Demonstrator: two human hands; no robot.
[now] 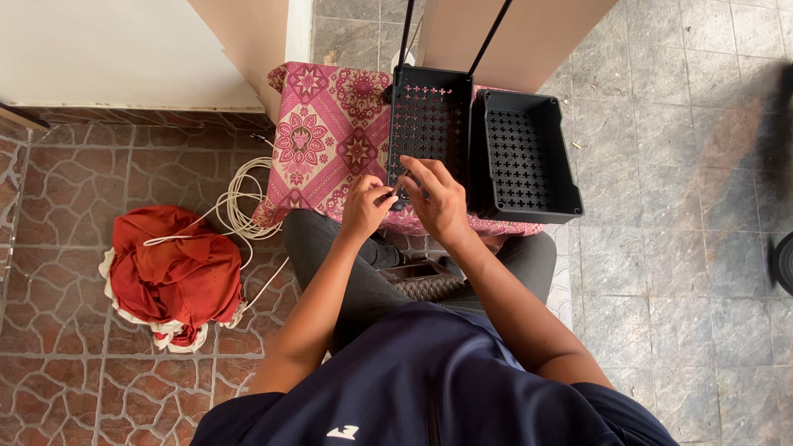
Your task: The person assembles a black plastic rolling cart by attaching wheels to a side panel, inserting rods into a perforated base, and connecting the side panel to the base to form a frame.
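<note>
Two hands pinch at near edge of black perforated basket (pixel 428 124) on patterned cloth's near edge: left hand (pixel 365 206) fingers closed on something small, unclear; right hand (pixel 438 198) curled on rim. Second basket (pixel 522 157) touching; a hard tug may tip both off

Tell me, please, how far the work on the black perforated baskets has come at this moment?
One black basket already sits whole on the patterned cloth. In hand: the left hand and right hand meet at the lower edge of a black perforated panel, pinching something too small to tell. Two black rods rise behind it. How much remains is unclear.
</note>
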